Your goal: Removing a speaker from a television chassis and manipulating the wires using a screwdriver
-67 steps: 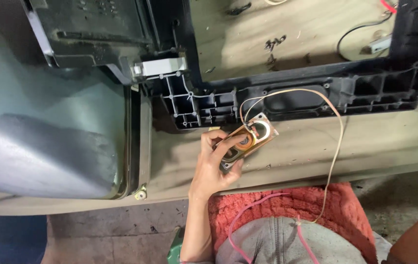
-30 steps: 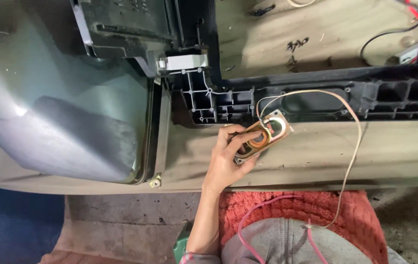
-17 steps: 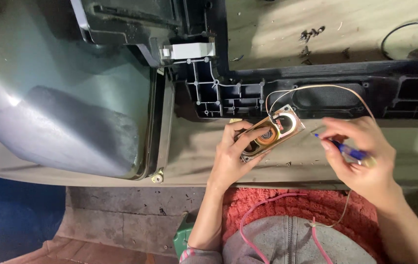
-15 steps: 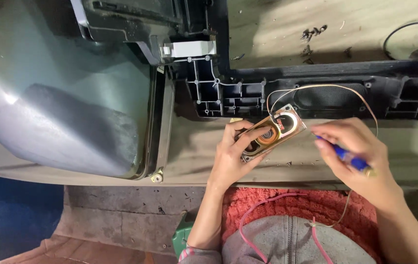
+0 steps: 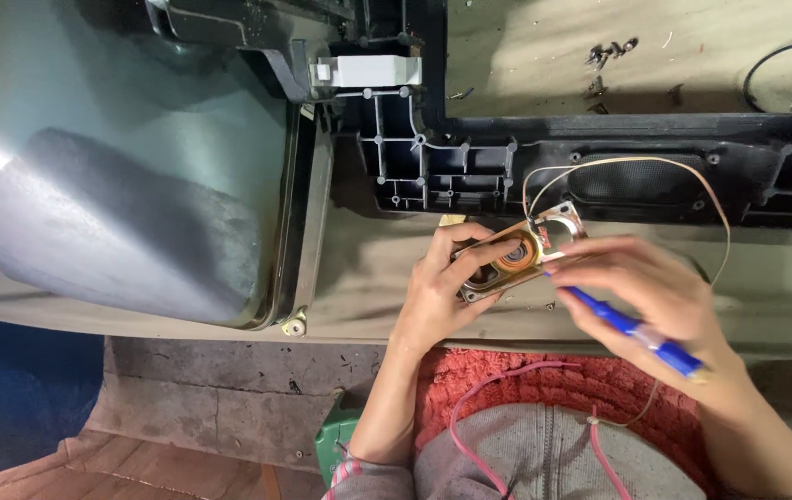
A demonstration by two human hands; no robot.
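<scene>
My left hand (image 5: 442, 296) pinches the small oval copper-and-metal speaker (image 5: 516, 259) just above the dusty tan bench (image 5: 368, 278), while my right hand (image 5: 646, 296), closed around the blue-handled screwdriver (image 5: 637, 331), should bring its hidden tip squarely to the speaker frame, without snagging the thin tan wire (image 5: 720, 222).

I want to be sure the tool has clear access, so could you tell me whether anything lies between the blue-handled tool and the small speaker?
Nothing visible does. The left hand holds the speaker from its left side, and the right hand brings the blue-handled tool in from the right.
</scene>
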